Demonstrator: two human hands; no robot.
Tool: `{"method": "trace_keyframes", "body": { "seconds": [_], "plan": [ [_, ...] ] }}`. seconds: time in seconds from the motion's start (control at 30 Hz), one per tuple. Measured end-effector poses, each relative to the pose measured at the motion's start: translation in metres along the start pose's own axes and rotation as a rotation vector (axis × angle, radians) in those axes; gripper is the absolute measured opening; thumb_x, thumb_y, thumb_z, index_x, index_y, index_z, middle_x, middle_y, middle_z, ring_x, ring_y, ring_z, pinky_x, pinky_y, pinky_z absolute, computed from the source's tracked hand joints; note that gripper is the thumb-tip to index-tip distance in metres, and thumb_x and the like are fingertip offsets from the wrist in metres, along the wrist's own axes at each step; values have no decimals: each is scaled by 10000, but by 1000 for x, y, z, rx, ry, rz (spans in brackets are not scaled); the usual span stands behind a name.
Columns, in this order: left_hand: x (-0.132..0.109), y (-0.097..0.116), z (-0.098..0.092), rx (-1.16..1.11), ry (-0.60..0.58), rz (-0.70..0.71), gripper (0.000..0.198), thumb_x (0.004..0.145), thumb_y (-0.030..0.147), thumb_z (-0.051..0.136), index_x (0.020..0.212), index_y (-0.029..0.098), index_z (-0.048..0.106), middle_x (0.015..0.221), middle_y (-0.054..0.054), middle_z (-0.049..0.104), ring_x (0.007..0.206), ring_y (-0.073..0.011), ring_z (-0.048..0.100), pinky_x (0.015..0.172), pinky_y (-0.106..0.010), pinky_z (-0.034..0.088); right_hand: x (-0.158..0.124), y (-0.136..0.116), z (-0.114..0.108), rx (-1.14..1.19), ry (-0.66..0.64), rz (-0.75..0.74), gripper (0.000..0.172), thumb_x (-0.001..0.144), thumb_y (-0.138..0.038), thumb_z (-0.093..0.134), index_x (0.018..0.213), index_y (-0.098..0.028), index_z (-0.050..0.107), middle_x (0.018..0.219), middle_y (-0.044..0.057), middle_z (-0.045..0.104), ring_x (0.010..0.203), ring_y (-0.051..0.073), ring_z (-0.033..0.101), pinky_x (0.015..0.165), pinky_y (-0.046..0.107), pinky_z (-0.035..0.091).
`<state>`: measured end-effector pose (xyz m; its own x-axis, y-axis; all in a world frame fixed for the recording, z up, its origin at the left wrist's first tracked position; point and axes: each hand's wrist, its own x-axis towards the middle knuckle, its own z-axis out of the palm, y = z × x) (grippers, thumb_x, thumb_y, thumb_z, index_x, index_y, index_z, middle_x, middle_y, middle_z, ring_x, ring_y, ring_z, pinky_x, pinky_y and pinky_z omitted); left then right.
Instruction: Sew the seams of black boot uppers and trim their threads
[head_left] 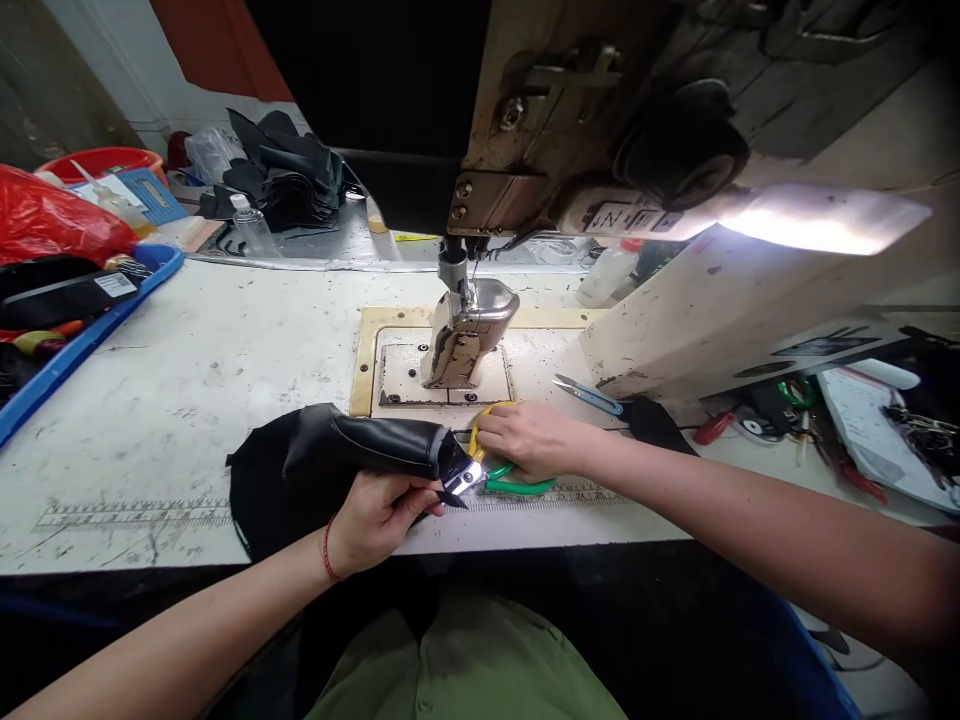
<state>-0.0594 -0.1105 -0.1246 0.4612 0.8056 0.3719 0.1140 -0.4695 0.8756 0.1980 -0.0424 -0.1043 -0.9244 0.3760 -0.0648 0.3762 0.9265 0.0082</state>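
My left hand (386, 518) pinches the edge of a black leather piece (322, 460), which looks sewn into a rounded, hollow shape with a seam along it. In my right hand (529, 440) is a pair of scissors (517, 486) with one yellow and one green handle. Their metal pivot sits right at the leather's open end, and the blades are partly hidden by the leather. A small dark flap of material hangs beside my left fingertips. Both hands are low over the front of the white table (172, 370), just before the sewing machine's post (472, 335).
Blue-handled thread snips (589, 394) lie right of the post. The machine head (555, 120) and its lamp hang overhead. A blue tray (161, 270) of items stands at left, black leather pieces (289, 170) are stacked behind, and tools (802, 430) lie at right.
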Motion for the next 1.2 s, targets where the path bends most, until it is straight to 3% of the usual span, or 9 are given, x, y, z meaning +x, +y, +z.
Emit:
{"method": "trace_keyframes", "body": {
  "seconds": [0.27,0.5,0.67,0.8,0.87,0.93,1.03,1.1,1.2],
  "plan": [
    [1,1,-2,-31,37,39,109,914,100,568,933,174,645,730,-7,764,648,-148,745,637,-197,608,17,-14,-7,-26,-35,18,115,841,-183,515,922,-144,587,859,73,590,729,200,531,535,309,264],
    [-2,-4,0,40,88,89,111,928,164,570,932,172,681,777,-25,767,698,-158,751,663,-202,602,11,-79,-2,-31,-83,218,207,803,-140,500,970,-114,619,858,114,621,691,238,567,526,330,331],
    [11,4,2,84,-17,-5,119,921,183,577,995,164,668,951,-62,761,872,-182,738,823,-268,588,0,-101,-2,61,-187,358,253,768,-123,505,988,-122,629,899,117,646,710,249,609,527,329,360],
    [-12,38,-35,88,-216,2,153,881,152,629,1023,208,642,999,-54,724,935,-191,691,854,-293,559,2,-89,-13,170,-226,354,310,817,-240,524,1089,-136,631,969,114,665,782,255,633,575,325,389],
    [-43,48,-59,141,58,58,139,892,152,614,1004,234,615,832,-15,680,802,-169,666,738,-267,555,4,-82,-19,217,-217,351,315,837,-315,527,1073,-142,643,957,107,673,775,242,634,596,322,389],
    [-76,46,-75,351,343,-30,194,877,346,656,1012,223,591,852,-34,647,841,-207,649,718,-291,552,8,-76,-24,255,-203,348,301,842,-354,529,1022,-149,657,921,96,679,733,223,626,592,314,371],
    [-104,35,-82,667,330,-134,448,782,558,704,1020,184,638,1026,-108,678,941,-285,668,745,-337,570,21,-67,-33,294,-156,317,263,842,-369,542,942,-158,664,843,81,676,654,192,588,560,300,319],
    [-101,35,-85,708,305,-129,258,861,402,673,1003,187,665,982,-85,711,882,-251,696,718,-295,570,31,-61,-43,308,-103,313,218,833,-347,549,866,-160,656,783,76,661,619,176,554,544,293,288],
    [-78,51,-95,803,499,-89,138,920,219,588,1014,179,681,908,-60,728,779,-203,703,666,-251,543,36,-56,-61,352,21,425,195,854,-307,507,782,-163,618,761,71,633,611,158,510,546,280,282]
  ]
}}
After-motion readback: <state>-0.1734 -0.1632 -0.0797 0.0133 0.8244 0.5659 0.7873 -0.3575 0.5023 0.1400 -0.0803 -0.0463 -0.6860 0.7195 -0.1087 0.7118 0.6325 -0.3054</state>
